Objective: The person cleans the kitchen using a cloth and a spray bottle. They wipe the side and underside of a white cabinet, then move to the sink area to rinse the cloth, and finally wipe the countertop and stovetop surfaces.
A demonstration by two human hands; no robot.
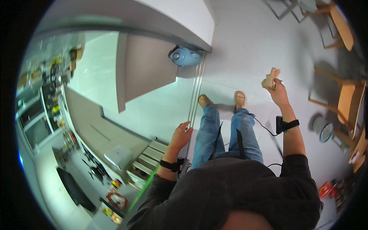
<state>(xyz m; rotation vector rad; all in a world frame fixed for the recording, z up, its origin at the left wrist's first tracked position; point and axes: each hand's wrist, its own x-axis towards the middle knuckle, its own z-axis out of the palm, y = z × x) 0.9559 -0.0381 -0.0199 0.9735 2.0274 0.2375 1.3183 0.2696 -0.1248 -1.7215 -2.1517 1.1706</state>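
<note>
My right hand [278, 92] holds a crumpled light-brown piece of paper or cloth [269, 81] out over the pale tiled floor. Much of that piece sticks out past my fingers. Low at my left side, my left hand [180, 135] has its thumb apart from the fingers and nothing in its grasp. It hangs near the metal sliding-door track [196, 86], seen from above. Each wrist wears a black strap with a small device, and a cable runs from the right one.
A blue water jug [186, 56] stands at the track by the door frame. Wooden chairs [349, 102] and a grey bin [324, 130] are on the right. To the left lie a kitchen counter [83, 169], a stove [96, 172] and a slatted rack [152, 153].
</note>
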